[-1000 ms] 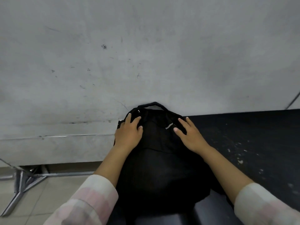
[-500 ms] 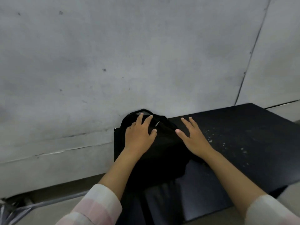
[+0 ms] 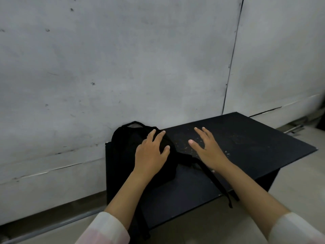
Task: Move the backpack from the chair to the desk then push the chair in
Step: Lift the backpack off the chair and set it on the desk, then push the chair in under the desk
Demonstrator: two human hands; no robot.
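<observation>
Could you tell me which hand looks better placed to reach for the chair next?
Probably the right hand: it is open over the bare desk, clear of the backpack, while the left hand lies on it. The chair is out of view.

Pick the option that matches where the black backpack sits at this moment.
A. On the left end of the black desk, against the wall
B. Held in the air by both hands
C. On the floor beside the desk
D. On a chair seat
A. The backpack rests on the left end of the black desk by the wall, with the left hand flat on it and the right hand open beside it.
</observation>
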